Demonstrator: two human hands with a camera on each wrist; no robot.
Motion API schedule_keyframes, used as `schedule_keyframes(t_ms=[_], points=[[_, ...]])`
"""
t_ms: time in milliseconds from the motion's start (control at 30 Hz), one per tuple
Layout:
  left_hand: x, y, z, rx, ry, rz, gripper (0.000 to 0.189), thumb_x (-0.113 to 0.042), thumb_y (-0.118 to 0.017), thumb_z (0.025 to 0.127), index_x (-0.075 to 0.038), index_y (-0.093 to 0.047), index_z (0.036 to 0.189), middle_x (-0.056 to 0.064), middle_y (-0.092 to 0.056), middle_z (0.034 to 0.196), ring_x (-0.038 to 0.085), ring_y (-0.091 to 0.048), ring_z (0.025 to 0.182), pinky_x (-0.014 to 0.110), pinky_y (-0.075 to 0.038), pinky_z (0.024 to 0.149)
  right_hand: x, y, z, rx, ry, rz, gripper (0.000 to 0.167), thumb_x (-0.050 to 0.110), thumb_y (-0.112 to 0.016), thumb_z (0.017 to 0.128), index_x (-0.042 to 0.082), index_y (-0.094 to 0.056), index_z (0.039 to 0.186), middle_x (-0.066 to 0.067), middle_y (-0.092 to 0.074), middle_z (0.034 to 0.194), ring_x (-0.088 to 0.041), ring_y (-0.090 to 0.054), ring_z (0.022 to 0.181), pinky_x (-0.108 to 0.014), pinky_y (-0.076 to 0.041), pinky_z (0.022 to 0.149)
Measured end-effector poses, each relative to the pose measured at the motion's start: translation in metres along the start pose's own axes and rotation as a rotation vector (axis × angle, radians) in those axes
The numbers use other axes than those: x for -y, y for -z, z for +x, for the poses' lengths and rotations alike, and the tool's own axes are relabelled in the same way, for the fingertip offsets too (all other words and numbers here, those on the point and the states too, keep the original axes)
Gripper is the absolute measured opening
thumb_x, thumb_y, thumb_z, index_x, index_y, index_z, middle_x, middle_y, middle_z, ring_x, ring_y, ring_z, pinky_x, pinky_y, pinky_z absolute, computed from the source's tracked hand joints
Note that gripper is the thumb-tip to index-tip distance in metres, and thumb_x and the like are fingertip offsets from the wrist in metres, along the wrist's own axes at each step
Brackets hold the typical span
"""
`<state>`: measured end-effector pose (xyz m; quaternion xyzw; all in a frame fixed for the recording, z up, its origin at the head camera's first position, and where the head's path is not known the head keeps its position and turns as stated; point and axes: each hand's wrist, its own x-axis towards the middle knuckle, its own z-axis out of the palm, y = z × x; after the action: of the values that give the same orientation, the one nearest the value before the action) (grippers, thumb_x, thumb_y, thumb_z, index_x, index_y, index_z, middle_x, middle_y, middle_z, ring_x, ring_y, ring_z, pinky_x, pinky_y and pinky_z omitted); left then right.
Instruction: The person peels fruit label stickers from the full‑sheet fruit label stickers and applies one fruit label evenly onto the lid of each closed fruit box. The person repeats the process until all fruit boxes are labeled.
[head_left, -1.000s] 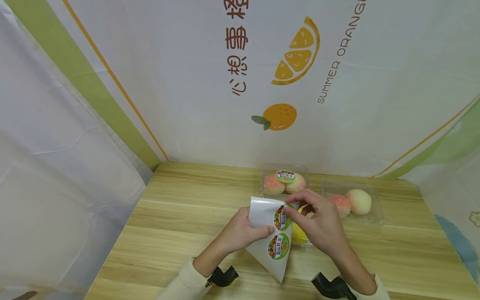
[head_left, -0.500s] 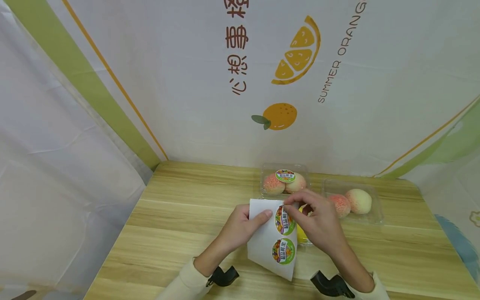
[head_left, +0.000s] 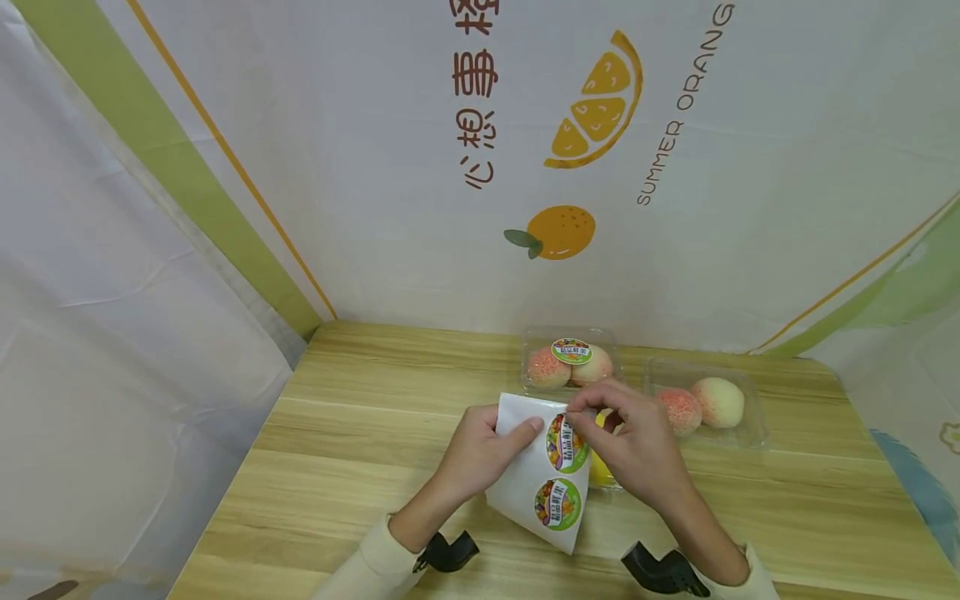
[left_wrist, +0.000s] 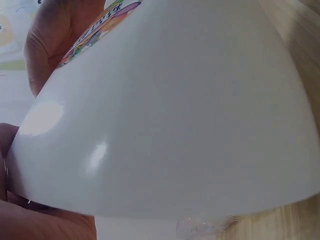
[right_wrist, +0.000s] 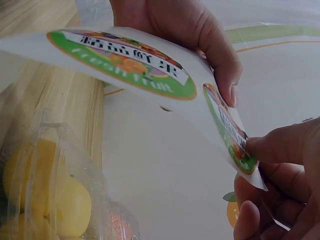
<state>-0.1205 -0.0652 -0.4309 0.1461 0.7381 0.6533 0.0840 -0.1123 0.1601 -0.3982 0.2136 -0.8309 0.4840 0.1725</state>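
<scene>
A white sheet [head_left: 517,483] bearing two oval fruit stickers is held up over the table, bent in a curve. My left hand [head_left: 477,450] grips its left side, thumb lying on the front. My right hand [head_left: 639,443] pinches at the sheet's upper right edge, thumb and finger on the upper sticker [head_left: 562,447]. Whether that sticker's edge has lifted cannot be told. The lower sticker [head_left: 557,504] lies flat on the sheet. In the left wrist view, the sheet's glossy white surface [left_wrist: 190,115] covers most of the scene.
A clear box with yellow fruit [right_wrist: 72,205] sits partly hidden behind the sheet and right hand. Farther back stands a clear box of two peaches with a sticker [head_left: 572,352] on its lid. Another clear box with two peaches [head_left: 718,403] lies to the right.
My left thumb has moved up the sheet, away from between the stickers. The sheet's lower corner swung right, then slightly back left. My right hand stays at the upper sticker.
</scene>
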Motion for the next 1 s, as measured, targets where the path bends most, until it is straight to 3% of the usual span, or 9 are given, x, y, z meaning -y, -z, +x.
schedule_keyframes(t_ms=[1000], points=[[0.0006,-0.0014,0.0007,-0.056,0.010,-0.013,0.031,-0.027,-0.073,0.106,0.003,-0.080,0.100,0.010,-0.079,0.082,0.020,-0.077,0.066,0.037,-0.063,0.055,0.0028,0.0017,-0.0034,0.009,0.051,0.013,0.025,-0.002,-0.085,0.094,0.021,-0.078,0.091,0.009,-0.076,0.099,-0.011,-0.064,0.079,-0.024,-0.053,0.060]])
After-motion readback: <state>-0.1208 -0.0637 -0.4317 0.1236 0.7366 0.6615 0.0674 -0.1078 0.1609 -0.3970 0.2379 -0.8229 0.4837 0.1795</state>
